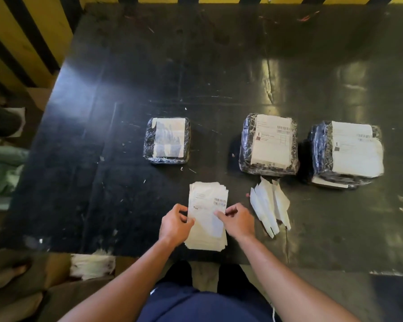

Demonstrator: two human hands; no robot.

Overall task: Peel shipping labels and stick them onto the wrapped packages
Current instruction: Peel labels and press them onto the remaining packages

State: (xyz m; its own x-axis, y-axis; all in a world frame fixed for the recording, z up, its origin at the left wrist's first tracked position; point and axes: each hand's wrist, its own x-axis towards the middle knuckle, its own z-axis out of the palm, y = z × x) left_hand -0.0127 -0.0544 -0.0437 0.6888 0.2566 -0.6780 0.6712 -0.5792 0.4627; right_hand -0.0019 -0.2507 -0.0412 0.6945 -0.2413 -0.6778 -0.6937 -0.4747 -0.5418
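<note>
Label stack (207, 214): near table edge, top sheet printed with barcodes.
Left hand (175, 225): fingers curled, pinching stack's left edge.
Right hand (239, 220): fingers curled, pinching top label's right side.
Packages: left package (166, 140), middle package (269, 145), right package (346, 153), black-wrapped, in a row beyond stack, each bearing white paper.
Peeled backing strips (270, 205): just right of stack.
Table (102, 112): black, scuffed.
</note>
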